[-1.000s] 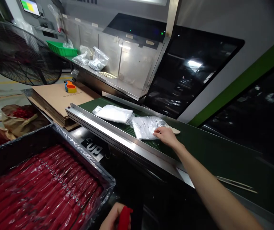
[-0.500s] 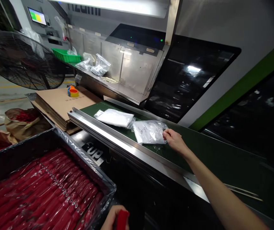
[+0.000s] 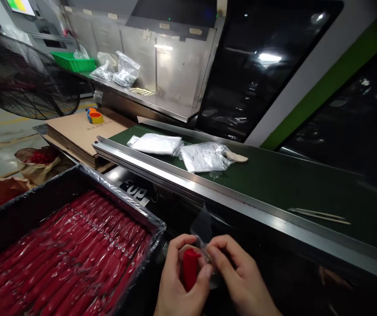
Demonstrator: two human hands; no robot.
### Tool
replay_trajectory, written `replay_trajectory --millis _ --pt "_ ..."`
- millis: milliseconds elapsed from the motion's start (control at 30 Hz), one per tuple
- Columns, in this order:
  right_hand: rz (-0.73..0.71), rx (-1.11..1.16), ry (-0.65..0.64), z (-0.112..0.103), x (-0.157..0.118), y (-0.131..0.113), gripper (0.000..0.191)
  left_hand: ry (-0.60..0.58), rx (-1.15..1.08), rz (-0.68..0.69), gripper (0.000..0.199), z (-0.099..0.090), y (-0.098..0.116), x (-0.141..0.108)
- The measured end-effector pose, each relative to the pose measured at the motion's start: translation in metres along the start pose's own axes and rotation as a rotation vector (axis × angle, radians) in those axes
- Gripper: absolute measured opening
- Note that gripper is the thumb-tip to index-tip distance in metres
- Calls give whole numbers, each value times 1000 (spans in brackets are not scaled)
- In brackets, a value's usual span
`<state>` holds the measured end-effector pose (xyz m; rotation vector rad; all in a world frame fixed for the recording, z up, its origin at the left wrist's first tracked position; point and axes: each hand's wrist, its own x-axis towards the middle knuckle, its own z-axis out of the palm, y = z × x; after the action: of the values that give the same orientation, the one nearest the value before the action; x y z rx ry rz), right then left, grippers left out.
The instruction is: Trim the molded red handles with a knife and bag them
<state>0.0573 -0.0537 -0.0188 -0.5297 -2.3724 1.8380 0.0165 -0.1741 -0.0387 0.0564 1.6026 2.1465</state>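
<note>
Near the bottom centre my left hand [image 3: 183, 281] is curled round a red part [image 3: 190, 268]. My right hand [image 3: 237, 272] meets it from the right, its thumb and index finger pinching a clear plastic bag [image 3: 202, 224] that stands up between both hands. The left fingertips also touch the bag's edge. To the left is a black-lined box [image 3: 122, 195] with rows of red parts in clear film [image 3: 73, 245]. Beyond my hands, two white plastic packs, one plain [image 3: 157, 144] and one with handwriting [image 3: 203, 156], lie on the green conveyor belt [image 3: 267, 184].
A metal rail [image 3: 181, 177] edges the belt, which bears thin sticks [image 3: 320, 215]. Stacked cardboard [image 3: 76, 131] holds a tape dispenser [image 3: 95, 116]. Behind are clear bags [image 3: 127, 70] on a metal shelf, a green bin [image 3: 73, 62] and a large fan [image 3: 26, 79].
My right hand has come back from the written pack on the belt to my left hand, with a clear bag in its fingers. My left hand has risen with the red part.
</note>
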Motion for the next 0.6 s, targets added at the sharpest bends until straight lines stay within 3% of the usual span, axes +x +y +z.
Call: replay_trajectory --millis 100,233,300,400,433,500,600 --pt "-17 -60 180 -3 -12 15 29 37 133 -9 40 0 -10 -5" --pt "-327 -337 365 -9 -30 28 16 -30 430 102 35 -1 -25 -6" --pt "-442 -435 311 -11 -40 29 20 -141 584 211 41 -3 -34 -10" --pt "-487 -407 50 -19 -54 27 11 -266 754 355 49 -4 -42 -18" --pt "-479 -359 23 -23 -59 26 10 -282 778 366 51 -4 -42 -20" --pt "-449 -276 126 -36 -71 24 11 -247 776 317 56 -1 -41 -20" --pt "-323 -313 502 -56 -95 27 7 -172 696 178 41 4 -36 -10"
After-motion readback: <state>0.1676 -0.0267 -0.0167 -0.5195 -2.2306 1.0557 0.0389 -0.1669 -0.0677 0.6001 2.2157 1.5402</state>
